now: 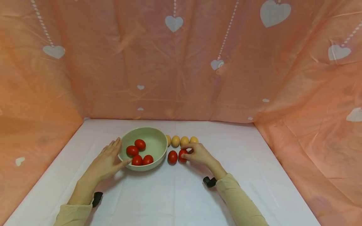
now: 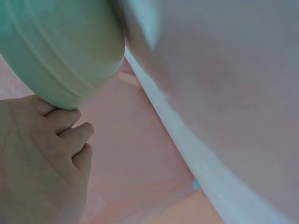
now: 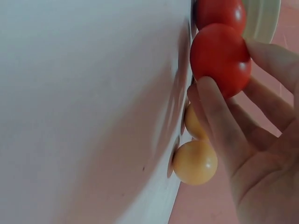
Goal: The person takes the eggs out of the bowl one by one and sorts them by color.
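Observation:
A pale green bowl (image 1: pixel 152 142) holds several red eggs (image 1: pixel 139 144). My left hand (image 1: pixel 103 164) rests along the bowl's left side, fingers fairly straight and thumb at the near rim; in the left wrist view its fingertips touch the outer wall. To the right of the bowl, my right hand (image 1: pixel 199 153) pinches a red egg (image 3: pixel 219 58) between thumb and fingers. Another red egg (image 1: pixel 172 157) stands on the table just left of it, between that hand and the bowl.
Several yellow eggs (image 1: pixel 176 141) stand in a row behind the red ones, the leftmost partly hidden by the bowl. White cloth covers the table (image 1: pixel 158 197). An orange curtain (image 1: pixel 181 78) with white hearts surrounds its back and sides.

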Demonstrator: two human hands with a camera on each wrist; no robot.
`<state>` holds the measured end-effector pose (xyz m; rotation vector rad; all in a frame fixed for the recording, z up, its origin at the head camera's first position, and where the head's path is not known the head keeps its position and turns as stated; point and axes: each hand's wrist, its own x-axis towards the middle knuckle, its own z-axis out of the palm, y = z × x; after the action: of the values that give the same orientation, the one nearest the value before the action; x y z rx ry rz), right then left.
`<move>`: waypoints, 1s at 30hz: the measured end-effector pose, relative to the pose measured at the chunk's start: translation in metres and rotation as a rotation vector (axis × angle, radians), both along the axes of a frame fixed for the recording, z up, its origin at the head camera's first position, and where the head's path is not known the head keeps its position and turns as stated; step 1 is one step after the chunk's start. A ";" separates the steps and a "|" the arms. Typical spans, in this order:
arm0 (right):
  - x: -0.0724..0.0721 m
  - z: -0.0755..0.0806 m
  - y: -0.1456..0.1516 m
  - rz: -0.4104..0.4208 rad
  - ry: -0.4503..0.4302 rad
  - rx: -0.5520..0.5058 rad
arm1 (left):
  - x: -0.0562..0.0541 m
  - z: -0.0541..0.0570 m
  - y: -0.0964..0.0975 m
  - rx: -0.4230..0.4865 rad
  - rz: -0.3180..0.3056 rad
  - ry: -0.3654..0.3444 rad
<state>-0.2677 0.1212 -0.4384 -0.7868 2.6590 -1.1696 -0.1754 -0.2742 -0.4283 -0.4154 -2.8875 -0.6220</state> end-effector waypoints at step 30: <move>-0.003 0.000 -0.005 0.016 -0.038 0.050 | 0.000 -0.002 0.000 0.011 -0.001 -0.001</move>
<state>-0.2705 0.1164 -0.4382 -0.7686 2.6355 -1.0989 -0.1755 -0.2739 -0.4303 -0.4151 -2.8832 -0.6380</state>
